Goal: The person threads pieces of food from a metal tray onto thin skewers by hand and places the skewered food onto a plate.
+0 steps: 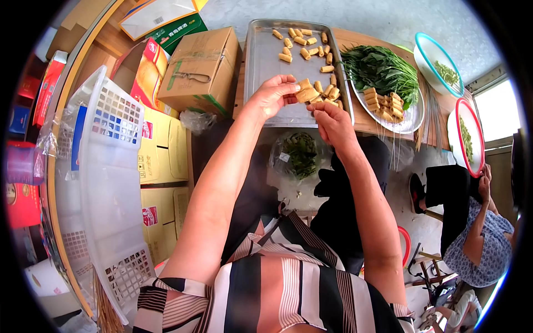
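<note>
My left hand (274, 96) pinches a tan roll (306, 94), which looks like rolled tofu skin, over the metal tray (261, 61). My right hand (334, 123) is closed at the tray's near edge, thumb and forefinger together; whatever is between them is too small to make out. Several loose rolls (332, 92) lie between and beyond my hands, and more are scattered at the tray's far end. To the right, an oval plate (412, 123) holds rolls lined up on thin skewers (396, 150) and a heap of leafy greens (383, 66).
A cardboard box (201, 69) and a white plastic basket (111, 177) stand at left. Two basins, one blue-rimmed (425, 55) and one red-rimmed (461, 150), are at right, near another person (480, 238). Below the tray is a plastic bag of greens (301, 155).
</note>
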A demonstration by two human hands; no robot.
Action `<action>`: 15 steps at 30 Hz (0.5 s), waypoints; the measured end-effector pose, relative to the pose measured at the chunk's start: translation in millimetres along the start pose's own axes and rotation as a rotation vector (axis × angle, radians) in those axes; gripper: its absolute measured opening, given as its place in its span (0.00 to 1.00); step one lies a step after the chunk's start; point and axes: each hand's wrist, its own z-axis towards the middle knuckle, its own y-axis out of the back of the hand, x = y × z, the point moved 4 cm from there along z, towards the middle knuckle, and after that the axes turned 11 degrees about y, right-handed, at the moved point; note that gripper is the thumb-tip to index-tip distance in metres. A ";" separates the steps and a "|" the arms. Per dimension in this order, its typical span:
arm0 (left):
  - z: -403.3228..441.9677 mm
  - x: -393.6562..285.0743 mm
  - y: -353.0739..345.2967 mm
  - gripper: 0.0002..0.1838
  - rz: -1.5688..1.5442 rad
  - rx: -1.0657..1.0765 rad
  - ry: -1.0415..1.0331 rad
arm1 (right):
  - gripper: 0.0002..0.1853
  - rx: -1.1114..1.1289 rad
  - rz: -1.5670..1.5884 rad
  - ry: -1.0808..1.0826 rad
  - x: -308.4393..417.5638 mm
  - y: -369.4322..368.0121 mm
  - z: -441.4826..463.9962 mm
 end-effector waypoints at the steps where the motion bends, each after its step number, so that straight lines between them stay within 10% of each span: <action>1: -0.4 0.6 -3.2 0.16 0.012 0.007 0.006 | 0.11 -0.019 -0.010 0.003 -1.4 0.8 0.9; 9: 4.7 2.3 -2.6 0.14 0.066 0.090 0.024 | 0.10 -0.076 0.012 0.011 -3.6 5.8 6.2; 11: 6.4 -6.5 13.1 0.12 0.201 -0.164 -0.050 | 0.10 -0.097 0.029 0.015 -1.7 6.5 4.2; 13: 11.0 -6.2 27.2 0.09 0.408 -0.386 -0.102 | 0.11 -0.166 0.065 0.008 4.9 10.8 1.6; 15: 19.6 -5.7 44.2 0.09 1.259 -0.679 -0.232 | 0.11 -0.168 0.094 0.004 7.7 13.5 0.2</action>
